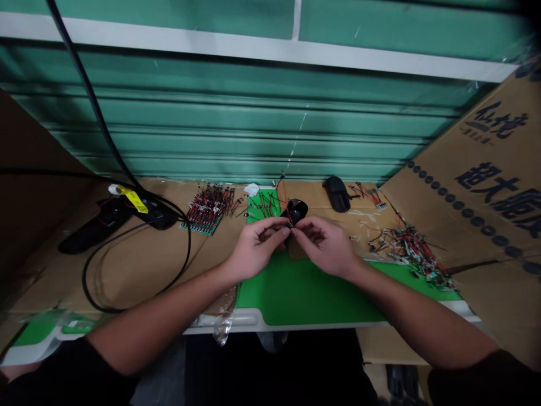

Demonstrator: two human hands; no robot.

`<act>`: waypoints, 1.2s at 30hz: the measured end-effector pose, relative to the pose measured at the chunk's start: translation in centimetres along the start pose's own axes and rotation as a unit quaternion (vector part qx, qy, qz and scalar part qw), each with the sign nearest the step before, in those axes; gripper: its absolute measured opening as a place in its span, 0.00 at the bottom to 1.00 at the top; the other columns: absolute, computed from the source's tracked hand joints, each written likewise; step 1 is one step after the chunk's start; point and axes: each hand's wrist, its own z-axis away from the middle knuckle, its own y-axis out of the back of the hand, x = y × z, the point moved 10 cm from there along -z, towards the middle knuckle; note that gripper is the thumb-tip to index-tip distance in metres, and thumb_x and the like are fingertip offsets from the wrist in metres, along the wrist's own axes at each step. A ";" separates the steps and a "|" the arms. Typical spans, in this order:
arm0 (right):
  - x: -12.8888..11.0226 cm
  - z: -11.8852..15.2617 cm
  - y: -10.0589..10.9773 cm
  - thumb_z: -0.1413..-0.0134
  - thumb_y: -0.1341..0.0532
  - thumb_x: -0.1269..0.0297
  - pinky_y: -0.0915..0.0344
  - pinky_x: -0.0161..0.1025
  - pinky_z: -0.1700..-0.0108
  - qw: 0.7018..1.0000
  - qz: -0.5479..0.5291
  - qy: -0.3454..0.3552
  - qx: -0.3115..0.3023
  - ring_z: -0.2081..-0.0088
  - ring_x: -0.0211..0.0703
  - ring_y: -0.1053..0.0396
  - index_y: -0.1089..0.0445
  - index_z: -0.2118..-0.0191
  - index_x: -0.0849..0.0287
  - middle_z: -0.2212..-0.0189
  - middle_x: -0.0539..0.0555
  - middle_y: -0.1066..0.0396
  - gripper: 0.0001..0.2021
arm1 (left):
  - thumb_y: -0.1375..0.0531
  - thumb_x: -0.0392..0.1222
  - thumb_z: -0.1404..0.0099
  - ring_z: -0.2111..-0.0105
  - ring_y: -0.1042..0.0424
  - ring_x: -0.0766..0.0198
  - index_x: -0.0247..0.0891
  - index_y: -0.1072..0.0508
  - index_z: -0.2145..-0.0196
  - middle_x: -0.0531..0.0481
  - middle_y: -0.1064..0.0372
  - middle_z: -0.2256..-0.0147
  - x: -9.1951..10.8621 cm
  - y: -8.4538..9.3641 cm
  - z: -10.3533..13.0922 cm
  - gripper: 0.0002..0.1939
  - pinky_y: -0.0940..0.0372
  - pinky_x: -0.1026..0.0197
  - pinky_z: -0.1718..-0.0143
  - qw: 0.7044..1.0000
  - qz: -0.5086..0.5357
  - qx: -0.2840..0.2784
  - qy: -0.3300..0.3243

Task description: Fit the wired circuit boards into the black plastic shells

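My left hand (pixel 258 246) and my right hand (pixel 324 243) meet near the middle, fingertips pinched on a small part with red and black wires (pixel 284 194) that rise above them. The part between the fingertips is mostly hidden. Just behind my fingers lies a black plastic shell (pixel 298 210). A green board with many wired pieces (pixel 207 213) sits to the left of my left hand. Several thin wired parts (pixel 265 204) lie on the green surface behind my left hand.
A black cable (pixel 189 254) loops over cardboard at left, near black housings (pixel 95 226) with a yellow tag (pixel 136 200). Another black housing (pixel 337 194) stands behind my right hand. Tangled wired boards (pixel 418 254) lie at right, beside a cardboard wall (pixel 473 192).
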 end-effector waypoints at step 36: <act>2.9 -0.3 -2.5 0.41 0.28 0.44 0.32 0.33 0.78 0.951 -0.238 -0.177 -0.089 0.81 0.38 0.29 0.26 0.62 0.57 0.80 0.48 0.26 0.20 | 0.23 0.50 0.41 0.70 0.17 0.57 0.34 0.20 0.63 0.44 0.17 0.70 -1.4 0.6 -0.8 0.19 0.20 0.57 0.63 0.993 0.097 0.007 0.065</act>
